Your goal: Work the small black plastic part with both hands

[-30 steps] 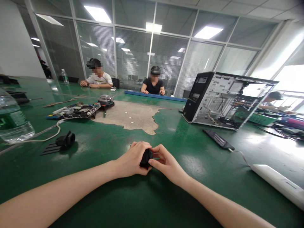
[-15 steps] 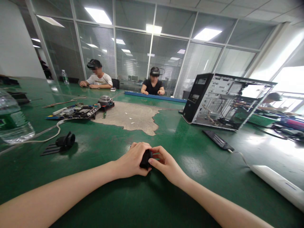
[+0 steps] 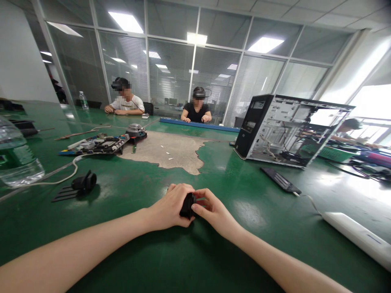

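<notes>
Near the middle of the green table (image 3: 122,248), both hands hold one small black plastic part (image 3: 186,206). My left hand (image 3: 169,205) wraps over it from the left, covering most of it. From the right, my right hand (image 3: 212,209) grips its side between thumb and fingertips. The part's exact kind is hidden by the fingers. To the left lies a black slotted plastic piece with a round collar (image 3: 82,184).
An open computer case (image 3: 256,126) stands at the right, with a black flat piece (image 3: 279,179) and white power bank (image 3: 357,234) before it. At left are a circuit board (image 3: 97,144), a fan cooler (image 3: 136,131) and a water bottle (image 3: 20,158). Two people sit opposite.
Both hands keep their hold on the black part, with hardly any movement. The view has shifted very slightly.
</notes>
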Demonstrator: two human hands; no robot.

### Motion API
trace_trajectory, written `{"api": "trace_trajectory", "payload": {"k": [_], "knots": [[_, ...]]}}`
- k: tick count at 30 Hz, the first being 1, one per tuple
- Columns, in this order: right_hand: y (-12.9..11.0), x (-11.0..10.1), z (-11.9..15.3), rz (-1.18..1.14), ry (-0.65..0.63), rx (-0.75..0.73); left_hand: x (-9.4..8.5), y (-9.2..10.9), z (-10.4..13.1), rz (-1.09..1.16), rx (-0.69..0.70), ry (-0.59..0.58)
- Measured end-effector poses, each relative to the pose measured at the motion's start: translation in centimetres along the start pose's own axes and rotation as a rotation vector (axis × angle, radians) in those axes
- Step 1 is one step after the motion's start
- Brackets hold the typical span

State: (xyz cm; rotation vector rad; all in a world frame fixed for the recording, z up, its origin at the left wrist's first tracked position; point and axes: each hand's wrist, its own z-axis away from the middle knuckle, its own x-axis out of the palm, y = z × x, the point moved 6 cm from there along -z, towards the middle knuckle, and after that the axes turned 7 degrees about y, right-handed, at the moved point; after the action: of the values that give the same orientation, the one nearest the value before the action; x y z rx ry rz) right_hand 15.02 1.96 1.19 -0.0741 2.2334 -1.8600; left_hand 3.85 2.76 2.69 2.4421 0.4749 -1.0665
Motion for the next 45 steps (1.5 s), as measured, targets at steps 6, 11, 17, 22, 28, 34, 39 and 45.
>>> {"api": "trace_trajectory", "payload": {"k": [6, 11, 17, 22, 28, 34, 39, 45], "knots": [[-1.3, 0.4, 0.7, 0.026, -0.043, -0.112, -0.1, 0.1, 0.1, 0.001, 0.004, -0.005], [-0.9, 0.1, 0.3, -0.004, 0.008, -0.077, -0.1, 0.0, 0.1, 0.0, -0.001, 0.008], [0.2, 0.2, 0.0, -0.016, -0.041, 0.01, 0.1, 0.0, 0.0, 0.004, 0.006, 0.001], [-0.4, 0.5, 0.6, 0.0, -0.072, -0.043, 0.1, -0.1, 0.1, 0.01, 0.004, -0.013], [-0.4, 0.2, 0.2, 0.004, 0.002, -0.047, 0.1, 0.0, 0.1, 0.003, 0.008, 0.011], [-0.1, 0.0, 0.0, 0.021, 0.015, -0.002, 0.0, 0.1, 0.0, -0.002, 0.024, 0.024], [-0.6, 0.3, 0.6, -0.024, -0.045, -0.022, 0.0, 0.1, 0.1, -0.013, 0.023, 0.016], [-0.6, 0.1, 0.3, -0.013, -0.014, -0.039, 0.1, -0.1, 0.1, -0.011, 0.016, 0.025]]}}
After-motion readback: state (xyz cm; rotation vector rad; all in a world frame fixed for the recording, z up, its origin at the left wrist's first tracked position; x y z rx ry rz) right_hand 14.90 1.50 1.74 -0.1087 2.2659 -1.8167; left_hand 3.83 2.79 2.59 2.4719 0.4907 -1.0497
